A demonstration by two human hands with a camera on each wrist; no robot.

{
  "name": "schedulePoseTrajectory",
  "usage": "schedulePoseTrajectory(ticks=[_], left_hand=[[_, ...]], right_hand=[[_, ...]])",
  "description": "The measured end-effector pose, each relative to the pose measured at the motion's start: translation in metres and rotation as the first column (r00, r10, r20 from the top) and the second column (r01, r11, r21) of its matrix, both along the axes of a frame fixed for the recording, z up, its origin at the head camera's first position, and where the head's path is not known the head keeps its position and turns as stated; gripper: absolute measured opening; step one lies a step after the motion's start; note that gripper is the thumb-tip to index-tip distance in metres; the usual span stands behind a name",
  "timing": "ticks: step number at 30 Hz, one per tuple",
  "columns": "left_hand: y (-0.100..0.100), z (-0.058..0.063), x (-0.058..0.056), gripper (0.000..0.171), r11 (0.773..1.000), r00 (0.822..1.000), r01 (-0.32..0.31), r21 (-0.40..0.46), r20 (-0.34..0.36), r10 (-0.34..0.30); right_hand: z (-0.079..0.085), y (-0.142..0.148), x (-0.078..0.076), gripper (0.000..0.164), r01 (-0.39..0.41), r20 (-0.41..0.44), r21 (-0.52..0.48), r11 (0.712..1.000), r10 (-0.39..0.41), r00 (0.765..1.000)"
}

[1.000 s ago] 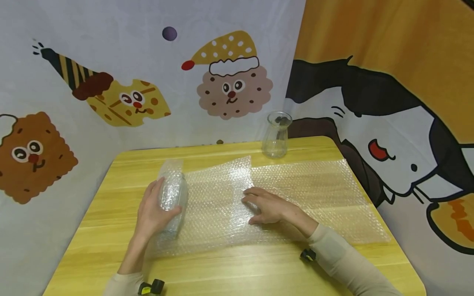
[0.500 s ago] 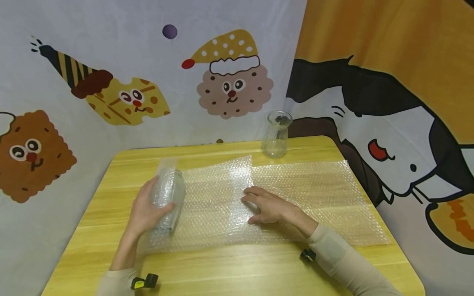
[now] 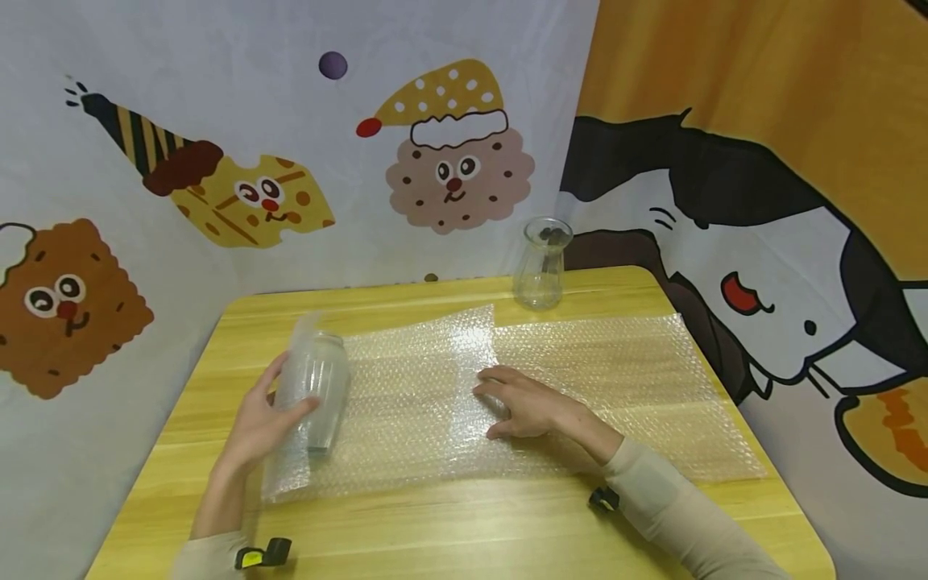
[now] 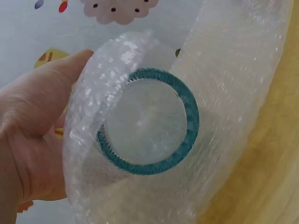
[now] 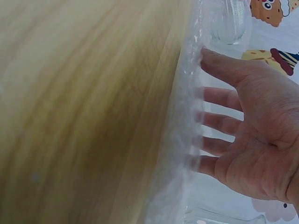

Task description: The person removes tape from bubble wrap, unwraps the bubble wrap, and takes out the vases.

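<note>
In the head view a clear glass vase [image 3: 329, 387] lies on its side on a long sheet of bubble wrap [image 3: 406, 403]. The sheet's left end curls up and partly covers the vase. My left hand [image 3: 257, 423] grips that raised end, thumb on top and fingers behind it. Seen by the left wrist camera, the vase's round greenish base [image 4: 189, 116] faces out from under the wrap. My right hand [image 3: 525, 403] rests with spread fingertips on the sheet near its middle. The right wrist view shows those fingers [image 5: 219, 121] pressing against the wrap, holding nothing.
A second clear glass vase [image 3: 538, 274], with dark marks seen at its neck, stands upright at the back of the wooden table [image 3: 471, 532]. A cartoon-printed cloth [image 3: 275, 105] hangs behind the table and along its sides.
My left hand has moved left, drawing the wrap's end back, so more of the vase shows. The vase has shifted slightly left. My right hand stays where it was.
</note>
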State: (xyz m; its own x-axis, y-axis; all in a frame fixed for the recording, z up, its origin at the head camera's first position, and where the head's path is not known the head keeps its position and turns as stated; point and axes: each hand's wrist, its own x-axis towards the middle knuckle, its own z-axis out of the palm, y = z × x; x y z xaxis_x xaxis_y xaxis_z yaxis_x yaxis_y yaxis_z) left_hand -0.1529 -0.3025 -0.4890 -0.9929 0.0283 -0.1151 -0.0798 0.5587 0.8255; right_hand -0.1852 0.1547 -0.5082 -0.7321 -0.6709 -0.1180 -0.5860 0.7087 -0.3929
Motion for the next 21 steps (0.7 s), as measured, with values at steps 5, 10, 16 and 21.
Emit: schedulePoseTrajectory(ticks=[5, 10, 16, 21], left_hand=[[-0.008, -0.001, 0.002, 0.098, 0.997, 1.000, -0.011, 0.080, 0.014, 0.010], [-0.015, -0.003, 0.005, 0.092, 0.993, 0.999, -0.041, 0.109, 0.033, 0.038], [-0.022, -0.005, 0.008, 0.090, 0.994, 0.998, -0.048, 0.098, 0.035, 0.045], [-0.026, -0.005, 0.010, 0.089, 0.995, 0.998, -0.055, 0.082, 0.022, 0.054]], right_hand=[[-0.001, 0.000, -0.001, 0.078, 0.001, 0.000, 0.004, 1.000, -0.001, 1.000], [-0.002, -0.001, -0.001, 0.079, 0.004, 0.005, 0.005, 1.000, -0.004, 1.000], [-0.003, -0.001, -0.001, 0.079, 0.010, 0.016, 0.005, 1.000, -0.011, 1.000], [-0.002, -0.001, -0.001, 0.079, 0.011, 0.020, 0.008, 1.000, -0.011, 1.000]])
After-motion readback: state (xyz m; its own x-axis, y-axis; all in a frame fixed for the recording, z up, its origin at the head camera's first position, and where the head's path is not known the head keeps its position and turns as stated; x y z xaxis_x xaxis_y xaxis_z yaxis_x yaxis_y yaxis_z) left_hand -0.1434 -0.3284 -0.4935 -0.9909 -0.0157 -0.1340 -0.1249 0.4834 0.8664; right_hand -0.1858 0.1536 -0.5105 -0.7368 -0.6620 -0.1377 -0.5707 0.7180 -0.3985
